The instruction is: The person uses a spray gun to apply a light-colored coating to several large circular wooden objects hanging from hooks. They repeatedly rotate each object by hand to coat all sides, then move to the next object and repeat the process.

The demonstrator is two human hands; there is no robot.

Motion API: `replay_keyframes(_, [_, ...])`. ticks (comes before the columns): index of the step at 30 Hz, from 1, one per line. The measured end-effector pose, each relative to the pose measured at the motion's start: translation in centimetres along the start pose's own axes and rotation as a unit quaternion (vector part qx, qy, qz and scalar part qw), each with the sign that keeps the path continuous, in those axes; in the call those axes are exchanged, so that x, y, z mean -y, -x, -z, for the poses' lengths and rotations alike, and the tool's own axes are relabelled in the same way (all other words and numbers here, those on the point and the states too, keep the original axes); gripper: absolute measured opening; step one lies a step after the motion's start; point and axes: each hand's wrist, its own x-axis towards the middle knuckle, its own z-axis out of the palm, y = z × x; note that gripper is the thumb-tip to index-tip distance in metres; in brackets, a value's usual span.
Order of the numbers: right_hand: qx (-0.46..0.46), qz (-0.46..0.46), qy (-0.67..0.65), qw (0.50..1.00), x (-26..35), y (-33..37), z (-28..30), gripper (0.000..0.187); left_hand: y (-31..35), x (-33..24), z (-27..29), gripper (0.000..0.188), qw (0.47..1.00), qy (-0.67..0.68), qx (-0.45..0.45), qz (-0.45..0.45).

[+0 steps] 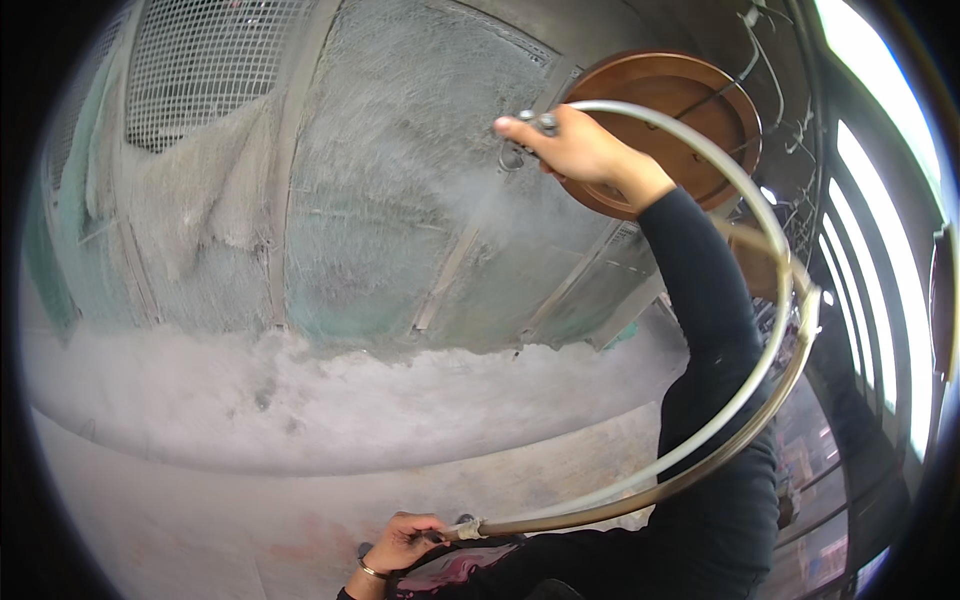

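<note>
My right hand, its arm in a black sleeve, is raised and closed around a small metal spray gun. Pale mist hangs in the air below and left of the gun. A whitish hose leaves this hand and loops down the right side beside a brownish hose, the two tied together at a pale wrap. Low in the picture, my left hand, with a band at the wrist, is closed around the hose end. Just behind the right hand is a round brown wooden piece with a raised rim.
Dusty filter panels line the far wall, with a white grid at upper left. Whitish powdery buildup lies along their base above the dusty floor. Tangled wires hang at upper right, near bright light strips.
</note>
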Motion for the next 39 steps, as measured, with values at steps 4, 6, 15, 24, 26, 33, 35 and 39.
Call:
replay_keyframes(4, [-0.170, 0.014, -0.387, 0.906, -6.1, 8.9, 1.0, 0.064, 0.6, -2.3, 1.5, 0.006, 0.999, -0.045, 0.002, 0.007])
replay_keyframes(6, [-0.253, 0.006, -0.526, 0.812, -9.6, 12.5, 0.9, 0.072, 0.7, -3.2, 1.7, 0.006, 0.999, -0.047, -0.010, 0.017])
replay_keyframes(15, [-0.232, 0.036, -0.825, 0.514, -20.0, 15.1, -3.9, 0.065, -0.7, -4.8, -0.5, 0.009, 0.997, -0.076, -0.015, 0.028])
replay_keyframes(24, [-0.274, -0.131, -0.411, 0.860, -16.6, 12.0, -2.5, 0.047, -2.4, -3.6, -1.0, 0.011, 0.995, -0.069, 0.033, 0.064])
replay_keyframes(26, [-0.281, -0.126, -0.245, 0.919, -16.8, 11.5, -2.1, 0.038, -2.5, -2.8, -1.2, 0.010, 0.996, -0.052, 0.037, 0.069])
replay_keyframes(33, [-0.233, -0.093, 0.139, 0.958, -18.0, 13.0, -0.6, 0.051, -2.6, 0.1, -1.1, 0.009, 0.994, -0.044, 0.083, 0.062])
replay_keyframes(35, [-0.237, -0.129, 0.219, 0.938, -18.3, 13.6, 0.7, 0.055, -2.3, 0.7, -0.8, 0.010, 0.994, -0.030, 0.086, 0.059])
replay_keyframes(39, [-0.291, -0.123, 0.310, 0.897, -19.9, 15.6, 3.3, 0.054, -2.1, 0.7, -0.2, 0.010, 0.994, -0.032, 0.081, 0.062])
